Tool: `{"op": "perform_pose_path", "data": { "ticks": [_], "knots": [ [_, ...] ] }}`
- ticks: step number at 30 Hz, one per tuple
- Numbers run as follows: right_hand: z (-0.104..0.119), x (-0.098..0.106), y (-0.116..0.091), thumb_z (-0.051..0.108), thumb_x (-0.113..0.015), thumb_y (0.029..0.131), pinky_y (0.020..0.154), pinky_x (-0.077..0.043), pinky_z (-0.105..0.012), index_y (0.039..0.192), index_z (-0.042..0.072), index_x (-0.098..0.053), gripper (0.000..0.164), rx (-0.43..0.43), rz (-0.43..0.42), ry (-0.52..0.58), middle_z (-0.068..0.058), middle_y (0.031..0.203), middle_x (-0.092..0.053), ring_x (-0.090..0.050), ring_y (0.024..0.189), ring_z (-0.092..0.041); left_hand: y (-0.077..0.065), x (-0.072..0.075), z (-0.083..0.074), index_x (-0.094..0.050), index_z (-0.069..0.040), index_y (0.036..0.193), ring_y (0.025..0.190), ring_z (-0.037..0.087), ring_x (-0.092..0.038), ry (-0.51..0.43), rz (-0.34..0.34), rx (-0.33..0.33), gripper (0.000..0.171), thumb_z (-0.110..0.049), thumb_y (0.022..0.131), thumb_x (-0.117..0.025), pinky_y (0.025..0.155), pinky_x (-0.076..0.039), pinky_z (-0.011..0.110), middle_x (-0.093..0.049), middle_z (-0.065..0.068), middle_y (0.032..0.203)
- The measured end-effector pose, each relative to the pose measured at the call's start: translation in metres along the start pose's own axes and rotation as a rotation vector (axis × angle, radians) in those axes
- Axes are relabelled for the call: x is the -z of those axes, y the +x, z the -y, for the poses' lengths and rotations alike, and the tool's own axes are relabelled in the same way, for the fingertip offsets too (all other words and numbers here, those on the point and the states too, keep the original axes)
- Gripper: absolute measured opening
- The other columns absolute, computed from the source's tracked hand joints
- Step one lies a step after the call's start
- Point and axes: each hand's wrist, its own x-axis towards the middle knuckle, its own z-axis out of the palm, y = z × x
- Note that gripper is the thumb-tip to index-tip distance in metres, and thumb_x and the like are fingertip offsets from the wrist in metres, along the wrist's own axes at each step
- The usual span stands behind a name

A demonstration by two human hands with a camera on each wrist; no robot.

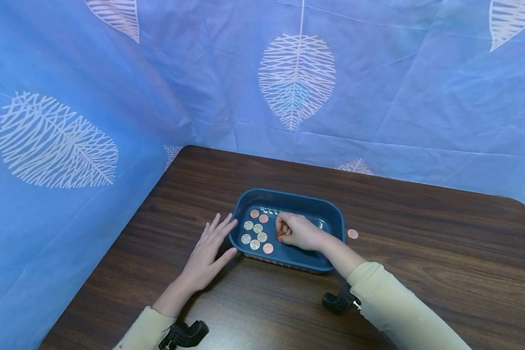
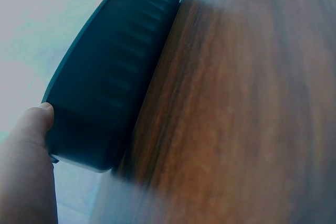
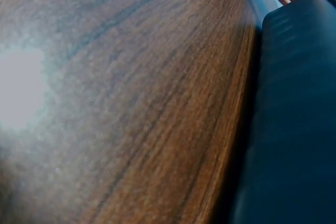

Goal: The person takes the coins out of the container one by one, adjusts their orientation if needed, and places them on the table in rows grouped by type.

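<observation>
Coin (image 1: 280,234), prob. in R hand (image 1: 300,231)

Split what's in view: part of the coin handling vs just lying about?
In the job:
- blue tray, left grip touching its rim
- eight coins lying inside
- reddish piece, likely a coin, in right grip
- lone coin on the table, probably

Just there:
- leaf-print cloth
- black wrist devices
</observation>
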Motion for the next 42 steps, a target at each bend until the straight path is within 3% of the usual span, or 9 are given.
{"op": "perform_pose_path", "data": {
  "ticks": [6,12,24,35,42],
  "knots": [
    [0.001,0.001,-0.001,-0.003,-0.064,0.086,0.062,-0.042,-0.025,0.093,0.006,-0.054,0.016,0.024,0.013,-0.001,0.0,0.078,-0.05,-0.047,0.07,-0.012,0.0,-0.001,0.001,-0.032,-0.022,0.15,0.145,0.017,-0.005,0.011,-0.005,-0.005,0.058,-0.039,0.098,-0.051,0.113,-0.008,0.055,-0.02,-0.009,0.157],
    [-0.001,0.001,-0.003,0.003,-0.062,0.091,0.067,-0.046,-0.027,0.101,0.008,-0.065,0.012,0.066,0.016,-0.007,0.002,0.087,-0.059,-0.05,0.075,-0.011,0.0,-0.002,0.001,-0.032,-0.022,0.15,0.145,0.018,-0.006,0.02,-0.006,-0.011,0.058,-0.039,0.098,-0.051,0.113,-0.008,0.056,-0.021,-0.005,0.157],
    [0.005,0.013,-0.015,0.011,-0.06,0.095,0.072,-0.05,-0.029,0.108,0.01,-0.069,0.016,0.063,-0.041,0.11,0.005,0.098,-0.065,-0.057,0.084,-0.012,-0.002,-0.002,0.002,-0.032,-0.022,0.15,0.145,0.019,-0.005,0.016,0.001,0.002,0.058,-0.041,0.098,-0.05,0.113,-0.007,0.057,-0.021,-0.006,0.157],
    [0.004,0.038,-0.046,0.012,-0.06,0.095,0.076,-0.054,-0.028,0.113,0.007,-0.066,0.019,-0.017,-0.168,0.234,-0.002,0.097,-0.067,-0.063,0.089,-0.023,-0.001,-0.001,0.002,-0.032,-0.023,0.15,0.145,0.018,-0.006,0.023,-0.005,0.001,0.058,-0.042,0.098,-0.05,0.113,-0.008,0.057,-0.021,-0.007,0.157],
    [-0.005,0.056,-0.072,0.014,-0.061,0.094,0.075,-0.055,-0.033,0.114,0.009,-0.064,0.021,-0.05,-0.265,0.231,-0.004,0.099,-0.068,-0.065,0.092,-0.026,0.0,0.0,0.002,-0.032,-0.022,0.15,0.145,0.018,-0.006,0.016,-0.005,-0.006,0.058,-0.041,0.098,-0.05,0.112,-0.009,0.057,-0.02,-0.007,0.157]
  ]
}}
